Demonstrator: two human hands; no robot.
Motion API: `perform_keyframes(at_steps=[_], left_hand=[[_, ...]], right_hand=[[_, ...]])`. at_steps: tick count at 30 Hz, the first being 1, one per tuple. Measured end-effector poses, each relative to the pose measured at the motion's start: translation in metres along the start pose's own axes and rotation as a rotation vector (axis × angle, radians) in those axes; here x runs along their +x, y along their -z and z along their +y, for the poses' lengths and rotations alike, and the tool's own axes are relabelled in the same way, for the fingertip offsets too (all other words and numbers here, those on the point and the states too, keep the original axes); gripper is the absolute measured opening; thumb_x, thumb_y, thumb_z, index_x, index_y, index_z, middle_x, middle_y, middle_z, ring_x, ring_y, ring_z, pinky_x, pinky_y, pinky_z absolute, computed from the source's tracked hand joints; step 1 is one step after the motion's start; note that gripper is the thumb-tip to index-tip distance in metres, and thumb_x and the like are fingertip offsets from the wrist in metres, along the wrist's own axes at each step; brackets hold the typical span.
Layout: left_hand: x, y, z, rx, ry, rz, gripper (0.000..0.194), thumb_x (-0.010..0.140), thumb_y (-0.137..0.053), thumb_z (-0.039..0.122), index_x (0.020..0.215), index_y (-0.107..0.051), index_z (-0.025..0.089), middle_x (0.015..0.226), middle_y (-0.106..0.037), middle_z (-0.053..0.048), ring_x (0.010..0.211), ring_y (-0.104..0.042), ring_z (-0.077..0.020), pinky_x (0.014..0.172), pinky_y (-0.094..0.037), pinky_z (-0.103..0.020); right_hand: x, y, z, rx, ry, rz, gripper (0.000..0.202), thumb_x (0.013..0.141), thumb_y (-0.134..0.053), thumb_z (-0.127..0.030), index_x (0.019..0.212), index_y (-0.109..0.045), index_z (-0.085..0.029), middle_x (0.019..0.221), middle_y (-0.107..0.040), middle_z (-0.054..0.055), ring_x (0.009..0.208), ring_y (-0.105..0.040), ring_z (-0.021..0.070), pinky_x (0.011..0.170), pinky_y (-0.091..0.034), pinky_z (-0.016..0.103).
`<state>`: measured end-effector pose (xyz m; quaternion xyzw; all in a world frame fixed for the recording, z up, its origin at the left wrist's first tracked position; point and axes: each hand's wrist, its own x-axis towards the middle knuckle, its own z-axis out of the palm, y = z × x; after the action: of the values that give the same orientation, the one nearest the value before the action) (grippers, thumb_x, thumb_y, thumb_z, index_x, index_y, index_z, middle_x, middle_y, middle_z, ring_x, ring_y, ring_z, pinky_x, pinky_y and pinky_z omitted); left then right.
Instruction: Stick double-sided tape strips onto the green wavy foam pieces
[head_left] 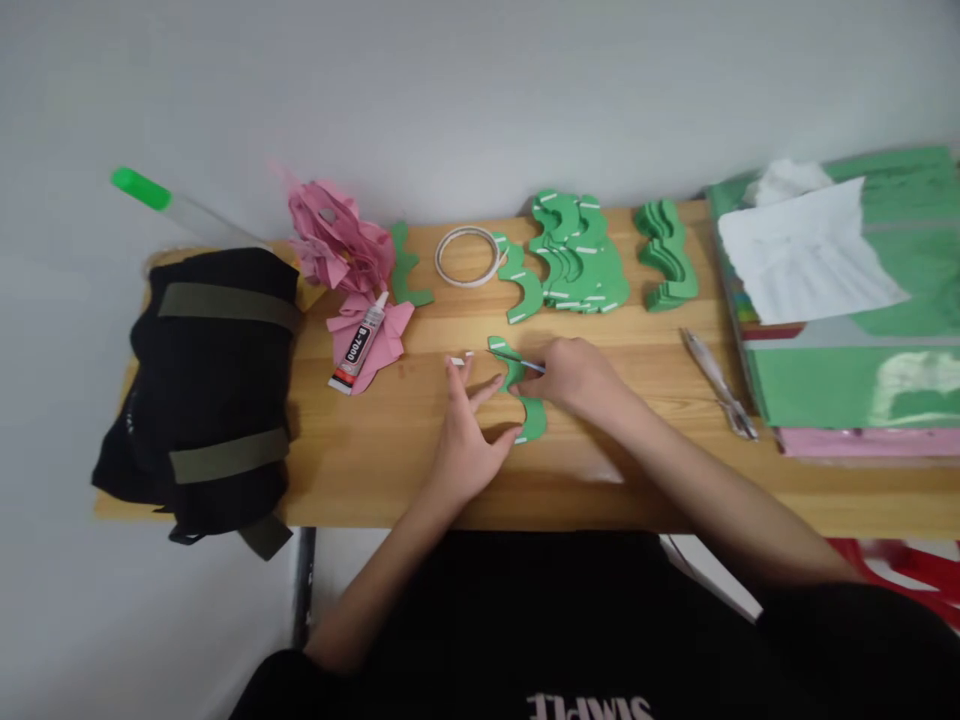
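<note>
A wavy green cut-out (534,418) lies on the wooden table in front of me, with a short white strip at its upper end. My right hand (574,375) is closed on a slim pointed tool (531,365), partly bluish, whose thin tip reaches that strip. Its exact kind is hard to make out. Spread fingers of my left hand (466,430) rest beside the cut-out, the thumb and one finger touching its left edge. Small white tape bits (457,361) stick to two raised fingertips of that hand.
Behind my hands are a tape roll (439,262), a pile of green cut-outs with white strips (581,265) and a plain stack (667,255). Left are pink paper (337,235), a glue tube (358,345) and a black bag (214,400). Right are a pen (712,370) and green sheets (862,385).
</note>
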<state>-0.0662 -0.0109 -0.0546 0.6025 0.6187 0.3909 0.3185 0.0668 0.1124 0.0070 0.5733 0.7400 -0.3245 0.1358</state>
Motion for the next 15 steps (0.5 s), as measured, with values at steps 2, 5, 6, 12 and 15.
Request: perform_keyframes(at_steps=[2, 5, 6, 12, 15], left_hand=[[0.0, 0.0, 0.0, 0.002, 0.007, 0.003, 0.124, 0.075, -0.075, 0.009, 0.152, 0.017, 0.038, 0.159, -0.032, -0.02, 0.126, -0.061, -0.0286, 0.114, -0.037, -0.055], [0.0, -0.001, -0.002, -0.054, 0.014, 0.019, 0.122, 0.074, -0.076, 0.009, 0.153, 0.011, 0.041, 0.158, -0.033, -0.018, 0.124, -0.062, -0.0287, 0.111, -0.042, -0.056], [0.0, 0.0, -0.003, -0.086, 0.007, 0.027, 0.121, 0.074, -0.076, 0.009, 0.153, 0.008, 0.042, 0.158, -0.034, -0.017, 0.123, -0.063, -0.0284, 0.109, -0.043, -0.055], [0.0, 0.011, -0.013, -0.263, -0.112, 0.138, 0.096, 0.082, -0.075, 0.024, 0.151, -0.012, 0.046, 0.15, -0.043, -0.011, 0.123, -0.062, -0.0252, 0.102, -0.051, -0.046], [-0.005, 0.014, -0.01, -0.251, -0.131, 0.175, 0.09, 0.082, -0.075, 0.029, 0.148, -0.018, 0.049, 0.146, -0.046, -0.009, 0.119, -0.065, -0.0238, 0.092, -0.056, -0.039]], right_hand=[[0.0, 0.001, 0.002, 0.039, 0.007, 0.018, 0.025, 0.071, -0.075, -0.04, 0.07, -0.07, -0.016, 0.077, -0.072, 0.014, 0.076, -0.065, 0.0283, 0.056, -0.033, 0.031], [0.001, 0.0, 0.011, 0.127, 0.027, 0.052, 0.023, 0.068, -0.077, -0.037, 0.065, -0.066, -0.017, 0.07, -0.069, 0.012, 0.073, -0.063, 0.0268, 0.055, -0.032, 0.031], [0.001, -0.001, 0.015, 0.165, 0.033, 0.067, 0.022, 0.067, -0.078, -0.035, 0.063, -0.065, -0.017, 0.068, -0.067, 0.01, 0.071, -0.061, 0.0254, 0.055, -0.031, 0.031], [-0.017, -0.005, 0.053, 0.506, 0.083, 0.142, 0.026, 0.082, -0.062, -0.034, 0.061, -0.057, -0.019, 0.057, -0.052, -0.001, 0.059, -0.048, 0.0139, 0.056, -0.031, 0.027], [-0.032, -0.014, 0.061, 0.703, 0.108, 0.084, 0.025, 0.084, -0.056, -0.03, 0.062, -0.055, -0.019, 0.051, -0.043, -0.005, 0.05, -0.041, 0.0103, 0.051, -0.031, 0.024]])
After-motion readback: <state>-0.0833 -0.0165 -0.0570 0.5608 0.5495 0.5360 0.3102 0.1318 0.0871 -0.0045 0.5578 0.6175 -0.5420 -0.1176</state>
